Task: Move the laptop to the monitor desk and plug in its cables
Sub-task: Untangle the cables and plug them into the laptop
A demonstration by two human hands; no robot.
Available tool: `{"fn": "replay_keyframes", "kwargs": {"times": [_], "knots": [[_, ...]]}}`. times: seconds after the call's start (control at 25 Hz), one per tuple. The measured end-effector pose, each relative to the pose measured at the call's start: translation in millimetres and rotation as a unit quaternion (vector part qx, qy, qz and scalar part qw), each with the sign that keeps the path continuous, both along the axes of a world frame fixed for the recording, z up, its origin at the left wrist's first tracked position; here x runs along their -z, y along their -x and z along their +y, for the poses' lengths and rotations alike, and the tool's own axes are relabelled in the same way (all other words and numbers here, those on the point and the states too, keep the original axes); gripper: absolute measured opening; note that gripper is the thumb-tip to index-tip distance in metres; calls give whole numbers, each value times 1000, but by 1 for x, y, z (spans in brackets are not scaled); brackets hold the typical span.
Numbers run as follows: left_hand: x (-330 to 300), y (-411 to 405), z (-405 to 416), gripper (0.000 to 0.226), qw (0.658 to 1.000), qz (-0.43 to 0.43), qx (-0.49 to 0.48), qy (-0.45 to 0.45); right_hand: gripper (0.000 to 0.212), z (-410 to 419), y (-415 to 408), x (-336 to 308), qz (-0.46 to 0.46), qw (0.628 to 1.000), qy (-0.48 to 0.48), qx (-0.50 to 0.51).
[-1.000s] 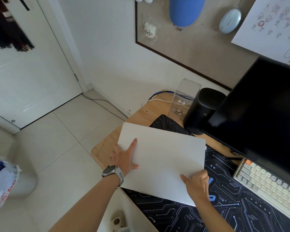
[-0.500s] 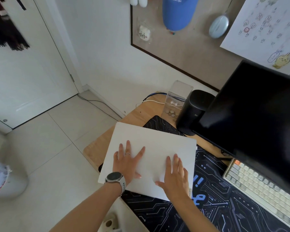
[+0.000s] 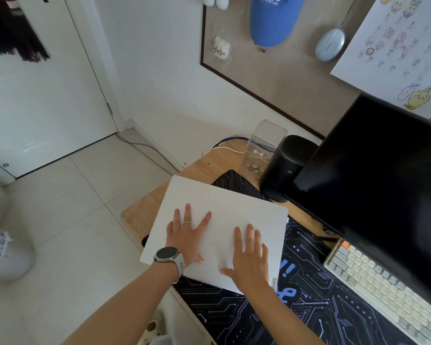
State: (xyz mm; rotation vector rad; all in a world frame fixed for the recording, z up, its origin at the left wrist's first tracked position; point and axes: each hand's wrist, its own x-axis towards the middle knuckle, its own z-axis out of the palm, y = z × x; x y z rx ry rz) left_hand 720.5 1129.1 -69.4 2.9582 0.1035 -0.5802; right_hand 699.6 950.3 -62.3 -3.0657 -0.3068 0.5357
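Where wood meets patterned mat, both hands' fingers (image 3: 186, 215) splayed flat atop smooth white laptop (image 3: 224, 210).

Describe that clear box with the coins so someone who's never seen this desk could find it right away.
Start at the big black monitor on the wooden desk. Just left of it stands a black cylinder speaker, and the clear box stands beside that, towards the wall. It is the only see-through thing there, tall and square-sided, with a few coins lying at its bottom.
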Motion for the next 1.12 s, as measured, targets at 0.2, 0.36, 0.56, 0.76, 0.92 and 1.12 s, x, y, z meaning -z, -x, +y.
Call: {"fn": "replay_keyframes", "kwargs": {"times": [0.2,0.36,0.56,0.76,0.92,1.12], "knots": [[-5,3,0,121,1000,15,0,2,115,8,-2,-3,12,1000,21,-1],[-26,-8,5,99,995,60,-49,71,111,11,-7,-13,-20,1000,-7,-14],[-68,-21,36,98,984,44,-110,135,110,33,-35,-47,-103,994,-37,-3],[-107,-35,91,86,973,9,-111,202,105,83,-69,-82,-159,984,-78,15],[-130,-38,161,60,923,-15,-116,366,98,133,-84,-90,-155,984,-74,53],[-131,-57,251,31,868,-90,-196,447,97,190,-83,-86,-145,983,-70,93]]}}
